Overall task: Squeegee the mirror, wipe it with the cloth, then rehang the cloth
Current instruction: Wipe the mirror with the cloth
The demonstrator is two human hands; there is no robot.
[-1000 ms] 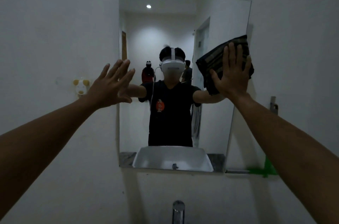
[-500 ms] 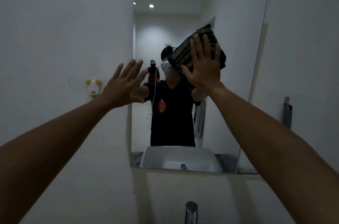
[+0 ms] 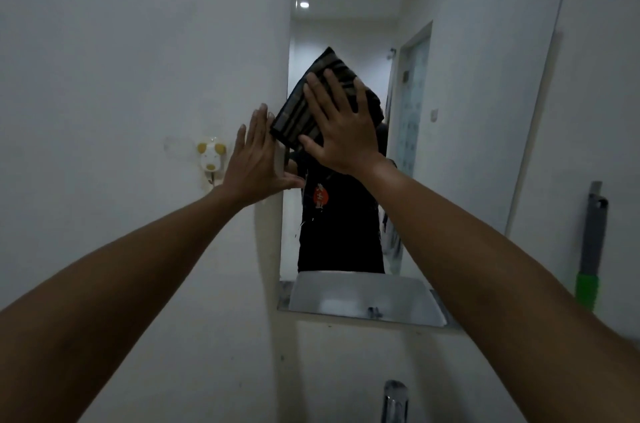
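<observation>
Had two bare arms with no sleeves showing, and in the mirror (image 3: 485, 111) wore a black shirt (image 3: 341, 228) with a small red and white picture.

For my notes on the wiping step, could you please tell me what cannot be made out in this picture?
- Head view: the right hand covers much of the cloth.
- The tap is cut off by the bottom edge.
- Streaks on the mirror: too dim to judge.
- The squeegee blade: not visible.

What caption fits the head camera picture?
Right hand presses a dark striped folded cloth on the rectangular wall mirror.
</observation>
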